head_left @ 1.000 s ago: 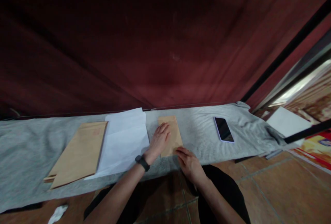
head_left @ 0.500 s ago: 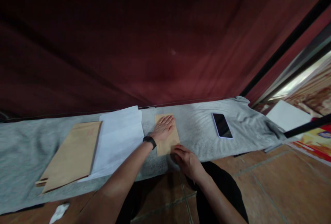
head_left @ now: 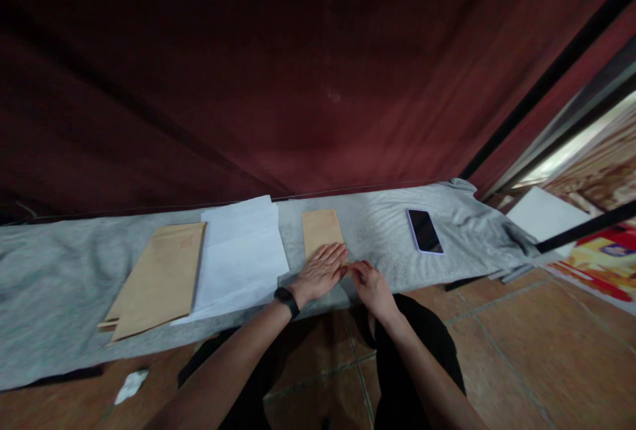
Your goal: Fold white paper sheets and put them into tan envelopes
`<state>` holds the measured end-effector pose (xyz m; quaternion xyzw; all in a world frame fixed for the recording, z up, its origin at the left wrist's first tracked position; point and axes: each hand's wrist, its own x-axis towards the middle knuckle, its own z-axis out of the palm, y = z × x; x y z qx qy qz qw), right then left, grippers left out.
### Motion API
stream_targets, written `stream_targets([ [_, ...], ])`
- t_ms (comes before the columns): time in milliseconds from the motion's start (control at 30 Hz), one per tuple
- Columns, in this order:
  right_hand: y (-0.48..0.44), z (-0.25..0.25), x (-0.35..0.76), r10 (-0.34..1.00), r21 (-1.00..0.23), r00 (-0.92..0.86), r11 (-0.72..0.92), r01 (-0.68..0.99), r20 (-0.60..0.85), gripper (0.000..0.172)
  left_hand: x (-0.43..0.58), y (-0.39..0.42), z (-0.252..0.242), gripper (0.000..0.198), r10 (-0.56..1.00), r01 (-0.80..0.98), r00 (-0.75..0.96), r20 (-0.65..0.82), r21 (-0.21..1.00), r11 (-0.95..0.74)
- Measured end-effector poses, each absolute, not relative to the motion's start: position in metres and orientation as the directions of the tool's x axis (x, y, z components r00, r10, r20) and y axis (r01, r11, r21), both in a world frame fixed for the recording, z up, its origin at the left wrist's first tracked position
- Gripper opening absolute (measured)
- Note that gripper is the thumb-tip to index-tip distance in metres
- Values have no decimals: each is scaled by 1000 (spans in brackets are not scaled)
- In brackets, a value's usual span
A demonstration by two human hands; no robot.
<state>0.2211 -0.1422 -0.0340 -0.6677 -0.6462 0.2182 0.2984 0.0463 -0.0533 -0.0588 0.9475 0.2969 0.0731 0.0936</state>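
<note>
A small brown paper envelope (head_left: 320, 228) with faint reddish print near its far right corner lies on the grey cloth, its near part covered by my left hand. My left hand (head_left: 322, 272), a black band at its wrist, rests flat on the envelope with the fingers stretched out. Close beside it, my right hand (head_left: 371, 287) pinches the near right edge of the envelope between thumb and fingers. What the fingertips grip is partly hidden.
Left of my hands lie white paper sheets (head_left: 241, 254) and a stack of larger brown envelopes (head_left: 161, 274). A phone (head_left: 425, 231) is on the grey cloth (head_left: 382, 224) to the right. Behind hangs a dark red curtain (head_left: 308, 118). Crumpled white tissue (head_left: 131, 385) lies on the tiled floor.
My left hand has slid down the envelope toward me, uncovering its far part and print. My right hand stays at the near right corner, slightly higher in view. The view has shifted slightly.
</note>
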Motion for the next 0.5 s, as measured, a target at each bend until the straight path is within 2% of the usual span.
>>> stream_targets([
  [133, -139, -38, 224, 978, -654, 193, -99, 750, 73, 27, 42, -76, -50, 58, 568, 539, 819, 81, 233, -809],
  [300, -135, -40, 222, 970, -589, 241, -184, 787, 20, 28, 37, -106, -42, 63, 591, 562, 803, 77, 234, -793],
  [500, -127, -37, 213, 955, -547, 298, -253, 798, -7, 26, 34, -126, -61, 66, 645, 630, 731, 223, 146, -763],
])
